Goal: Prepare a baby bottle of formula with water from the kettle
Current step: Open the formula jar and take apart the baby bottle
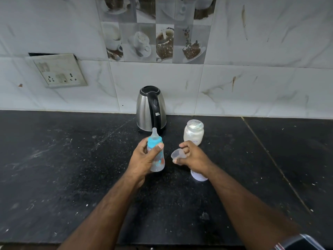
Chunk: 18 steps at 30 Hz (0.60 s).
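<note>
Baby bottle, clear with a blue collar and teat on, held upright at bench centre, a little liquid visible at its bottom; cannot tell if its base touches the bench. Left hand wraps the bottle body, thumb across the front just below the collar. Right hand, just right of the bottle and apart from it, pinches a clear dome cap between thumb and fingers, open end facing left. Under the right wrist, a white lid lies on the bench, partly hidden. Just beyond the right hand, an open jar holding white powder stands upright. Left of the jar and farther back, a steel kettle with black handle and lid sits near the tiled wall. Far left on the wall, a socket plate. A watch shows on the right wrist at the near right edge.
</note>
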Each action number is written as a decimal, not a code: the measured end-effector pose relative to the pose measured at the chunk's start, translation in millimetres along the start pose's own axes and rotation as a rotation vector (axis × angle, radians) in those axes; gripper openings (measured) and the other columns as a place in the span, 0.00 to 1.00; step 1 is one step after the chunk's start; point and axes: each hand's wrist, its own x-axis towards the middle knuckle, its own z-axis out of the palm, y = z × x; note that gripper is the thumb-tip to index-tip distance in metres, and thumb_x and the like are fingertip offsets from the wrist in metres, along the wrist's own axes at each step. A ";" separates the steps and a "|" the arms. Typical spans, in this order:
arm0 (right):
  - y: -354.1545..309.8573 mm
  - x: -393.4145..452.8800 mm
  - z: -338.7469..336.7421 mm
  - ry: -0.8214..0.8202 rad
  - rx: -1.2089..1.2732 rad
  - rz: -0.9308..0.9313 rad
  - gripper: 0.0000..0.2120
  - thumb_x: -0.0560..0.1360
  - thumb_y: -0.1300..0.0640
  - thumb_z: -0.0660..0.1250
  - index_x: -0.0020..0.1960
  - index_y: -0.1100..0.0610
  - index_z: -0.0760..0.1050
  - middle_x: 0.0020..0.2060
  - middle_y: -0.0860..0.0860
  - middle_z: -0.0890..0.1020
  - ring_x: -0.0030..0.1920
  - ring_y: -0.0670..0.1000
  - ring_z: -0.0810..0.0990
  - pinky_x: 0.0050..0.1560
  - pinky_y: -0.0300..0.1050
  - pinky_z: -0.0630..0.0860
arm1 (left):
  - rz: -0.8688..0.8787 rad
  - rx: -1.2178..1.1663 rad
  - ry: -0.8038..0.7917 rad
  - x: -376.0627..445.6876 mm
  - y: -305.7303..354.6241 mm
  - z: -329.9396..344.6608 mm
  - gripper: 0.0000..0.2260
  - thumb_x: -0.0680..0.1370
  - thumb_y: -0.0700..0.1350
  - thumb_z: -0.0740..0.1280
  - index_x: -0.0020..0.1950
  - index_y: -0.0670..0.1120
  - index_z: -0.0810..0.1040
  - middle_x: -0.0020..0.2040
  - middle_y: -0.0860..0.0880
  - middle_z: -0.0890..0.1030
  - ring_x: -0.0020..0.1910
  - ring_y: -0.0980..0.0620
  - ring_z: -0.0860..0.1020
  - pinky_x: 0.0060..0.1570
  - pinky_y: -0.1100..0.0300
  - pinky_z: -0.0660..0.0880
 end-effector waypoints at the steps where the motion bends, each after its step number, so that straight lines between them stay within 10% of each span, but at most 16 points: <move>1: 4.2 0.0 6.5 -0.016 -0.068 -0.017 0.30 0.68 0.54 0.82 0.67 0.51 0.74 0.56 0.46 0.80 0.56 0.48 0.80 0.60 0.48 0.78 | -0.012 0.001 0.009 1.2 -3.7 -0.8 0.23 0.70 0.58 0.76 0.64 0.57 0.78 0.59 0.51 0.83 0.57 0.52 0.83 0.51 0.57 0.80; 18: -14.0 14.0 -4.4 -0.114 -0.243 -0.033 0.34 0.72 0.62 0.78 0.74 0.49 0.72 0.71 0.49 0.77 0.66 0.48 0.78 0.62 0.40 0.73 | -0.057 0.035 -0.032 9.6 -27.6 -1.5 0.20 0.74 0.44 0.79 0.64 0.51 0.79 0.56 0.48 0.86 0.58 0.45 0.84 0.62 0.47 0.80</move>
